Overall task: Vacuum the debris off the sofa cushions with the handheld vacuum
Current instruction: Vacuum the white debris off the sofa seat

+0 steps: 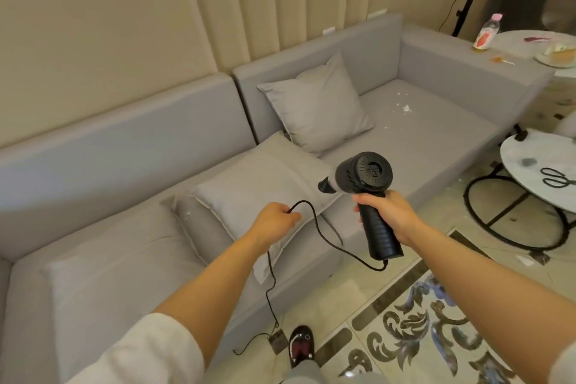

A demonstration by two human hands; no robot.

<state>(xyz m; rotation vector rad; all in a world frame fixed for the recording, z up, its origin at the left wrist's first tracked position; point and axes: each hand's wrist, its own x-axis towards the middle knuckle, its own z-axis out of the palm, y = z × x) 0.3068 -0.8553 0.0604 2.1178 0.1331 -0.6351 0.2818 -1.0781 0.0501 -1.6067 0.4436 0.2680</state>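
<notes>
Head view: grey sofa (420, 140) fills the frame's middle, white debris (405, 108) scattered on its upper-right seat. Right hand (389, 215) clamps the handheld vacuum (364, 178) by its grip, nozzle aimed leftward at the cushions. Left hand (274, 221) pinches the cord (324, 235) (likely keeping it clear).

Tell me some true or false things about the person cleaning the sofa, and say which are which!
1. The right hand holds the black vacuum by its handle. True.
2. The left hand is empty. False: it holds the black cord.
3. White crumbs lie on the far seat cushion. True.
4. The vacuum's nozzle is pressed on the crumbs. False: it is in the air, well short of them.
5. The scissors are on the sofa. False: they lie on the round table.
</notes>
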